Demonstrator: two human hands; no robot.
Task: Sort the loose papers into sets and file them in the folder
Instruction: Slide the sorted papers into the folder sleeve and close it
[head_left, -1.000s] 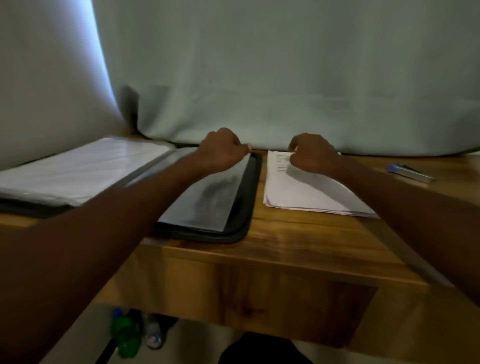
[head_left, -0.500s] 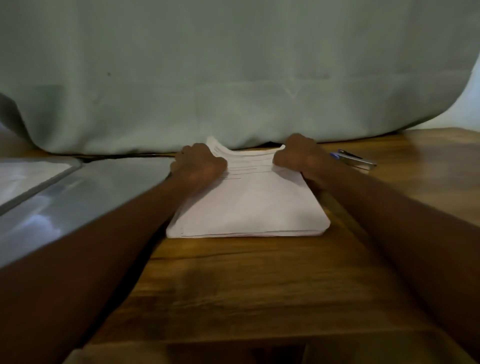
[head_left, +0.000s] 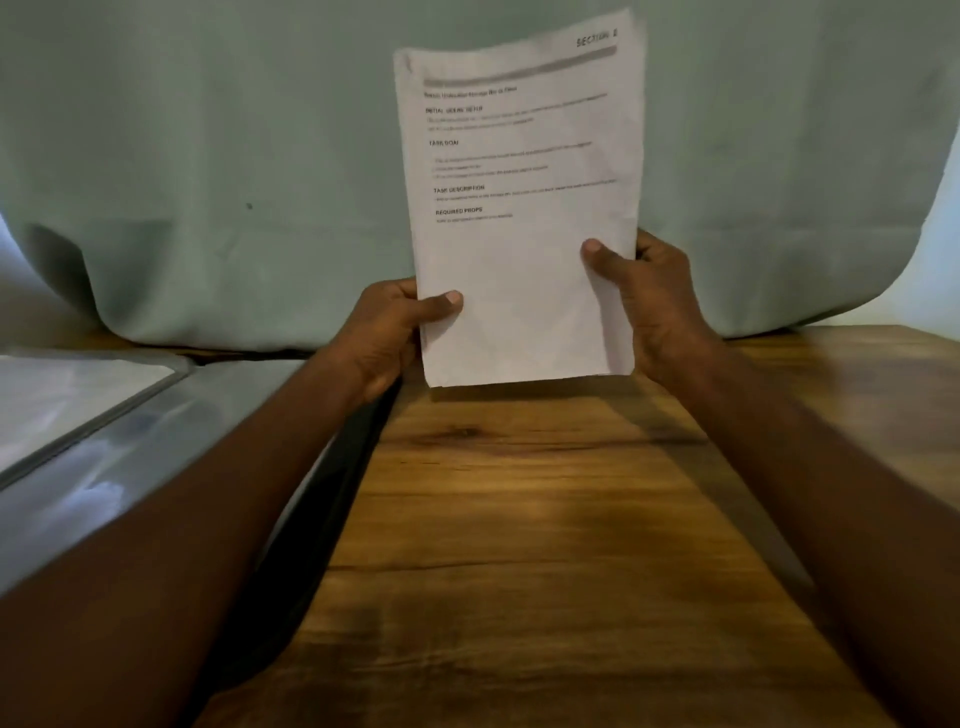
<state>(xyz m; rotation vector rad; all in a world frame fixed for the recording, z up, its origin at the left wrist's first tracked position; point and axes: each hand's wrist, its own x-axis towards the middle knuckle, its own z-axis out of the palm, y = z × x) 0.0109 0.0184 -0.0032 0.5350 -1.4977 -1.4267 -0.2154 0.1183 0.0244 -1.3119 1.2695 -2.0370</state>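
Lifted off the bench (head_left: 545, 519) since earlier: paper stack (head_left: 524, 218), light, floppy above left grip (head_left: 395, 332) and right grip (head_left: 649, 301), both pinching lower edges.

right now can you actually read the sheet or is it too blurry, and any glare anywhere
Head view: on the papers held by the left hand and right hand, bold headings like "TASK DESCRIPTION" read, the fine print smears. Soft glare streaks the folder sleeves at left. The room is dim, and the wide lens bows the edges.
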